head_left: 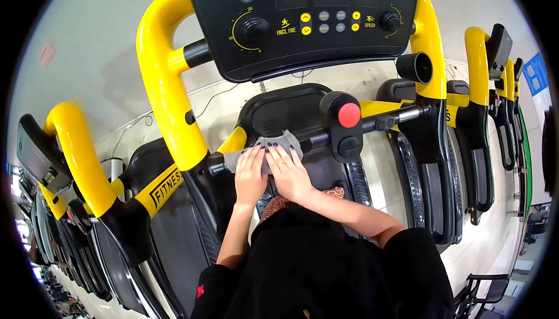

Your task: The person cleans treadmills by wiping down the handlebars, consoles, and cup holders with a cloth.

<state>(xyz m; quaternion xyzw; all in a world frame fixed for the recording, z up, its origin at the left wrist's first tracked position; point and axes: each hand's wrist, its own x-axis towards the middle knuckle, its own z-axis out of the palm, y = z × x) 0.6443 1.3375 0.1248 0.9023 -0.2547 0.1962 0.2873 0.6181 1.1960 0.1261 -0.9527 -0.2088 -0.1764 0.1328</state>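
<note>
A grey cloth (293,140) is draped over the left part of the treadmill's black crossbar (317,139). My left hand (250,173) presses the cloth onto the bar, fingers curved over the top. Close beside it, my right hand (287,170) grips the same cloth, its dark-painted nails and a ring showing. My palms and thumbs are mostly hidden. Right of my hands, a black switch housing (342,127) with a red button (349,115) is mounted on the bar. Above stands the treadmill console (314,27), with incline and speed knobs.
Thick yellow uprights (169,80) flank the console. A black cup holder (414,67) is on the right side. More treadmills stand on the left (81,161) and right (477,68). Loose cables (218,93) run along the floor near the wall.
</note>
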